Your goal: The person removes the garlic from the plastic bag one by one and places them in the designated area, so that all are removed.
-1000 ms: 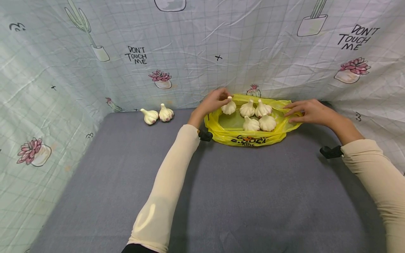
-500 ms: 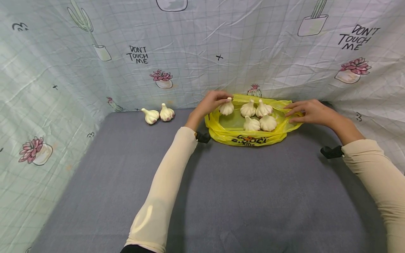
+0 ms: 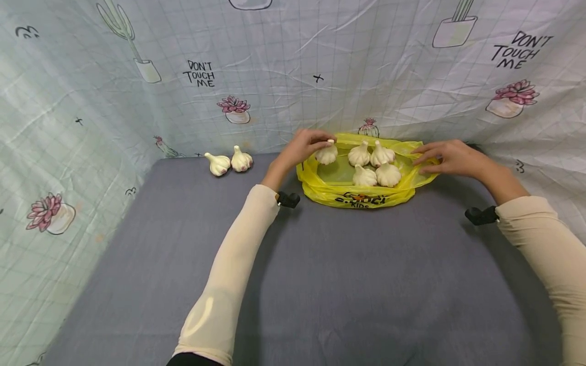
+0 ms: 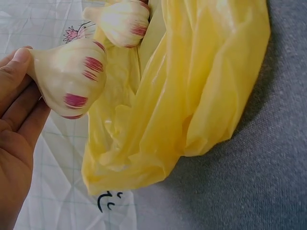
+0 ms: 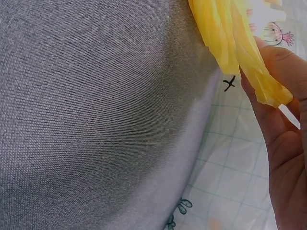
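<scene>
My left hand (image 3: 298, 149) pinches a garlic bulb (image 3: 326, 154) by its stem, over the left end of a yellow plastic bag (image 3: 316, 193). In the left wrist view this pale bulb (image 4: 72, 79) shows purple streaks, with the thumb on its neck. My right hand (image 3: 455, 158) holds the right edge of the bag's mouth between thumb and fingers; the right wrist view shows the yellow plastic (image 5: 259, 76) in that grip. Inside the wide-mouthed bag several more bulbs sit grouped toward the middle, among them a front bulb (image 3: 388, 175) and a back one (image 3: 359, 154).
Two more garlic bulbs, a left one (image 3: 218, 164) and a right one (image 3: 241, 159), lie side by side at the table's back left. The grey cloth-covered table (image 3: 366, 284) meets a printed curtain (image 3: 293, 61) right behind the bag.
My left hand has shifted slightly left, carrying the pinched bulb a little toward the bag's left edge. The right hand keeps its hold on the bag, nearly still.
</scene>
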A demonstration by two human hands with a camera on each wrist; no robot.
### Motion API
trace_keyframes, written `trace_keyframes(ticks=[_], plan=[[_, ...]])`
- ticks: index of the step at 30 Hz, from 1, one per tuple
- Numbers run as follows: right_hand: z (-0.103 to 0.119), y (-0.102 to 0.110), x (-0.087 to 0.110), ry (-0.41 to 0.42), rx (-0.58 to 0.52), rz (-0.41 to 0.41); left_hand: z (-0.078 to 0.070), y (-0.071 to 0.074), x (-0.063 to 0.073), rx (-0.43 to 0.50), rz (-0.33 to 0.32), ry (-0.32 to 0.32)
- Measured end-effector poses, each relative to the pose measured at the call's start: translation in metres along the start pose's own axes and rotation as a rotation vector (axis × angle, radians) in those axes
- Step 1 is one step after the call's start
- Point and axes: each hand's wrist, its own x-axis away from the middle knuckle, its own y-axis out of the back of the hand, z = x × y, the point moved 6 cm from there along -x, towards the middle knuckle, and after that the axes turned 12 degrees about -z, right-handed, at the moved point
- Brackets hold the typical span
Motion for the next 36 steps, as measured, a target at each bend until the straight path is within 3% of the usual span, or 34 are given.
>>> trace_keyframes(ticks=[10,22,31,36], plan=[[0.002,0.005,-0.003,0.030,0.038,0.004,-0.002,0.007,0.008,-0.009,-0.019,-0.056],[0.007,0.008,-0.005,0.061,0.048,-0.004,0.000,0.015,0.017,0.004,-0.028,-0.060],[0.010,0.008,-0.004,0.075,0.049,-0.001,-0.002,0.025,0.025,0.017,-0.042,-0.028],[0.011,0.009,-0.003,0.080,0.044,-0.009,-0.004,0.032,0.030,-0.011,-0.069,-0.060]])
